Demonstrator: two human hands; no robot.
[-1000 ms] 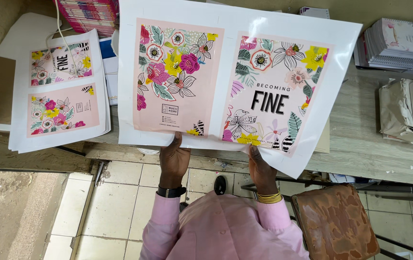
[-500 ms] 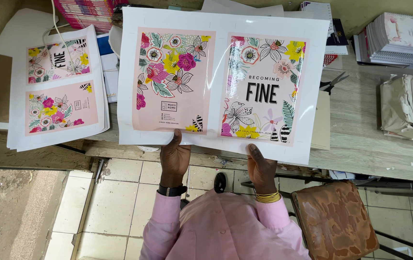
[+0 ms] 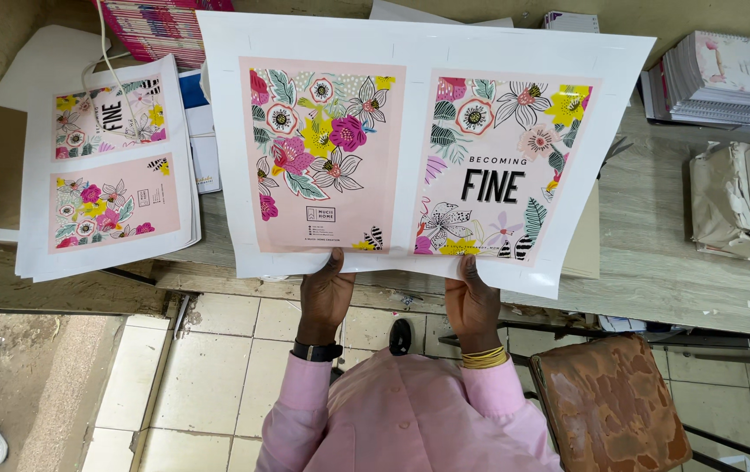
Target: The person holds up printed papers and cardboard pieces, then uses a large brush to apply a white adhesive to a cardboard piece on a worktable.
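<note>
Item: large white printed sheet (image 3: 410, 131), two pink floral panels side by side, black lettering on right panel. Held up flat over the wooden bench (image 3: 654, 253), near edge gripped from below by both hands.
L hand (image 3: 325, 293): grasping sheet's near edge, approx. centre-left; thumb on top of paper, other fingers hidden under it. Dark wristband at wrist, pink sleeve.
R hand (image 3: 473, 301): grasping same edge just right of centre; thumb on paper, fingers hidden. Gold bangles at wrist.
Left of sheet: stack of like printed sheets (image 3: 108, 170) lying on bench, near corner overhanging bench edge, apart from held sheet.
Far left: striped woven bag (image 3: 161, 26), partly behind sheet.
Far right: pile of spiral-bound notebooks (image 3: 724, 83); nearer, pale wrapped bundle (image 3: 742, 205).
Near right, below bench: brown worn stool seat (image 3: 611, 406). Tiled floor (image 3: 217, 350) under hands.
</note>
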